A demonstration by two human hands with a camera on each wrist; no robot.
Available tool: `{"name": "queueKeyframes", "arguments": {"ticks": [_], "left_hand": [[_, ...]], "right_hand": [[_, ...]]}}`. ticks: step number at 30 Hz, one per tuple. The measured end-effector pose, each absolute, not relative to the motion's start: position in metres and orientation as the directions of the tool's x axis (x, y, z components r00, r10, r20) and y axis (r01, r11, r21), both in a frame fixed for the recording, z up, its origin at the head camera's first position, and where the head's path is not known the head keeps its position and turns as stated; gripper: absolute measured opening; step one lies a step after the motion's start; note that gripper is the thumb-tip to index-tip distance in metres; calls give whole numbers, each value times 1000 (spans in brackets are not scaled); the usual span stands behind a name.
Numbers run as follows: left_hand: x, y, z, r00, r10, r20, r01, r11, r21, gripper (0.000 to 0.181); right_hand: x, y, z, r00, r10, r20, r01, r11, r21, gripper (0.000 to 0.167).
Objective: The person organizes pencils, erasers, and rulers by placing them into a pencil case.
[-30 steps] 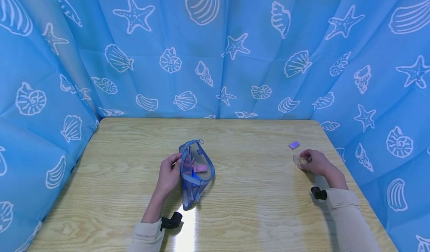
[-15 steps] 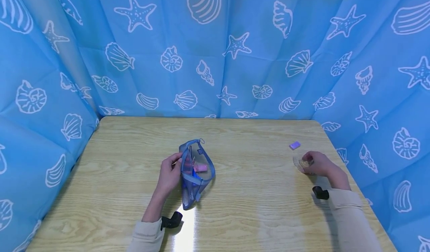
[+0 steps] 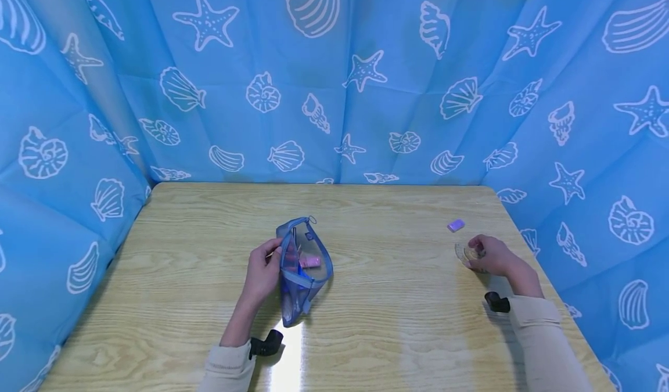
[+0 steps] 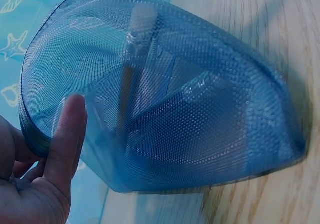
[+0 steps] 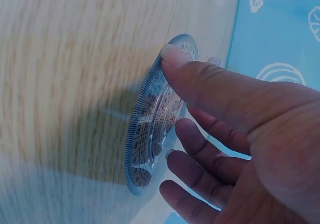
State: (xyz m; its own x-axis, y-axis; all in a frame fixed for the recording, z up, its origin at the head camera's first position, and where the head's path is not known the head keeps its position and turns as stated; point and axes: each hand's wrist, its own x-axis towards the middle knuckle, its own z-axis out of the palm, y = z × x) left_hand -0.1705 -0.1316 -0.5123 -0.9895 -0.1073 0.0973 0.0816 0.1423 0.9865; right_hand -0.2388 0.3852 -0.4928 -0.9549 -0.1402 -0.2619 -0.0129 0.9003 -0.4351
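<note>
A blue mesh pencil pouch (image 3: 293, 294) stands unzipped left of the table's middle, its mouth facing up. My left hand (image 3: 264, 269) pinches its left rim; in the left wrist view the fingers (image 4: 70, 134) lie against the mesh. Inside the pouch a pink item (image 3: 310, 262) shows, along with slim pen-like things (image 4: 134, 79) blurred by the mesh. Toward the right side, my right hand (image 3: 493, 256) holds a clear protractor (image 5: 145, 129) by its edge, thumb (image 5: 176, 59) on the near face. The index fingertip is hidden behind it. The other fingers curl loosely below.
A small purple block (image 3: 456, 225), like an eraser, lies just beyond the protractor. The wooden table (image 3: 366, 334) meets a blue seashell-patterned curtain (image 3: 313, 78) at the back and both sides. A black wrist camera (image 3: 496, 302) sits on each arm.
My right hand has shifted slightly rightward, and more of the protractor's left part shows beside the fingers. The left hand and the pouch have stayed put.
</note>
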Motion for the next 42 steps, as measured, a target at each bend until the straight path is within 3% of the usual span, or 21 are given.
{"name": "queueKeyframes", "arguments": {"ticks": [12,20,24,35,42], "left_hand": [[-171,-131,-512,-989,-111,96,80,139,987,29],[-170,-132,-513,-990,-109,91,74,150,986,29],[-170,-131,-513,-992,-93,91,78,129,988,29],[-171,-130,-512,-988,-97,124,110,137,984,28],[-172,-129,-514,-989,-97,111,98,125,987,29]], "right_hand": [[-237,384,-496,-961,-192,-200,-78,880,-469,42],[-230,401,-501,-973,-194,-124,-124,894,-430,62],[-227,406,-501,-966,-194,-171,-98,885,-455,66],[-224,384,-484,-944,-237,-228,-131,908,-399,47],[-226,380,-489,-939,-187,-289,-85,940,-332,54]]}}
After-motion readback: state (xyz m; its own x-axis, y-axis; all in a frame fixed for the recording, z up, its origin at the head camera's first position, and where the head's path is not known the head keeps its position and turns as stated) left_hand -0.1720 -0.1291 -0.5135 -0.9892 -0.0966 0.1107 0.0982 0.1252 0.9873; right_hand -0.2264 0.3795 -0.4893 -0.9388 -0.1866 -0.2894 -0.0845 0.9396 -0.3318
